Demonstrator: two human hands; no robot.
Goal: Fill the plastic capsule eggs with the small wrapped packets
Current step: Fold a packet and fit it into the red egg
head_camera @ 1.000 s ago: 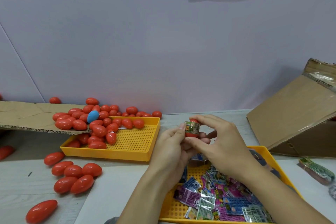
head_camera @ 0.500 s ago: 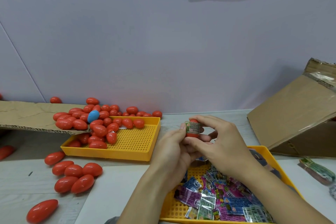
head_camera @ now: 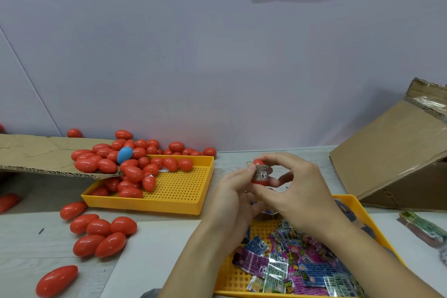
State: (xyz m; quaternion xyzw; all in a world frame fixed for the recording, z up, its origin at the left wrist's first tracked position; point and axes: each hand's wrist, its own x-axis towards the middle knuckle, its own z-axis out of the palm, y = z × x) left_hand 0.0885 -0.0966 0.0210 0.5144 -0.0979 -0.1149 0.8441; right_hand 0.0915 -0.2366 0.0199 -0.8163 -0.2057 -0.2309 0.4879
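Red plastic capsule egg half (head_camera: 260, 180), stuffed with a small wrapped packet (head_camera: 262, 173), is pinched between left hand (head_camera: 232, 197) and right hand (head_camera: 298, 192) — fingertips curled round it. Below the grip: yellow perforated tray (head_camera: 348, 203) of loose packets (head_camera: 290, 263).

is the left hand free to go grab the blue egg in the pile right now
Probably not yet: the left hand and right hand both hold a red egg with a packet. The blue egg lies uncovered on top of the pile.
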